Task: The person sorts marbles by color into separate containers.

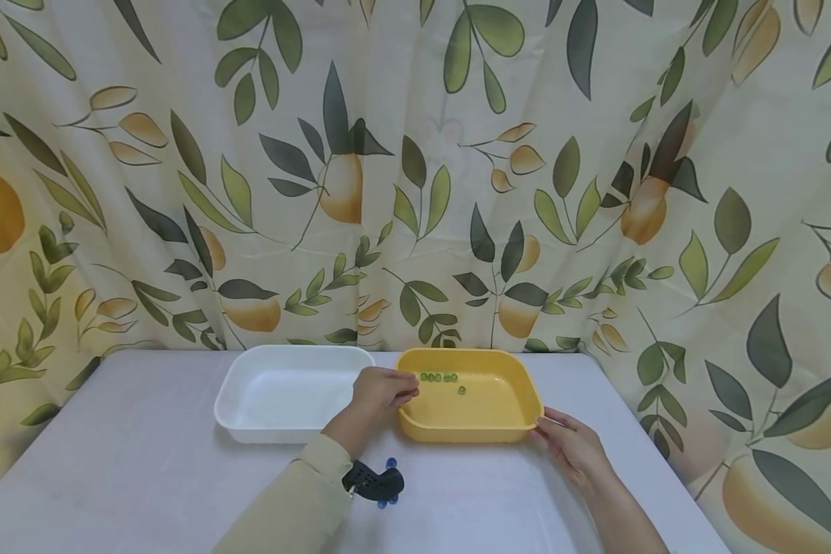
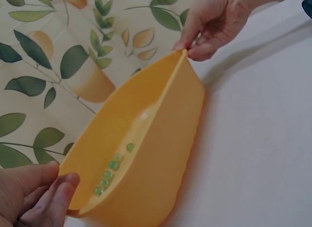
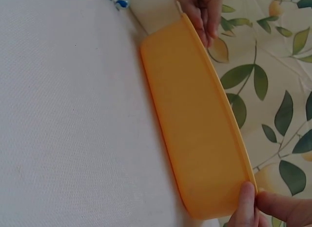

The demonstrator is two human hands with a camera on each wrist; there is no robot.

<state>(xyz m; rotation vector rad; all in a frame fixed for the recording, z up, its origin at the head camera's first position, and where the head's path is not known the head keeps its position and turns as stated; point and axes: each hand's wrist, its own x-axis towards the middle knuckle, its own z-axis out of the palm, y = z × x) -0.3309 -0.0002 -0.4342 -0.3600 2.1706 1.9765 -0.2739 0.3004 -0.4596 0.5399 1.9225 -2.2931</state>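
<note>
Left hand (image 1: pixel 381 392), right hand (image 1: pixel 573 448), fingers (image 2: pixel 41 174) pinching the yellow tray (image 1: pixel 471 435) at opposite ends (green beads (image 2: pixel 114 165) inside!), counter (image 1: pixel 471 500) beneath, leafy curtain (image 1: pixel 402 100) far.

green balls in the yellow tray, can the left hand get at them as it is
Probably yes: the left hand pinches the rim of the yellow tray close to the row of green balls, and the tray's top is open. Its fingers would likely need to release the rim first.

Curtain (image 1: pixel 422 115) with leaf-and-fruit print, hanging behind white table (image 1: pixel 138 462)
</note>
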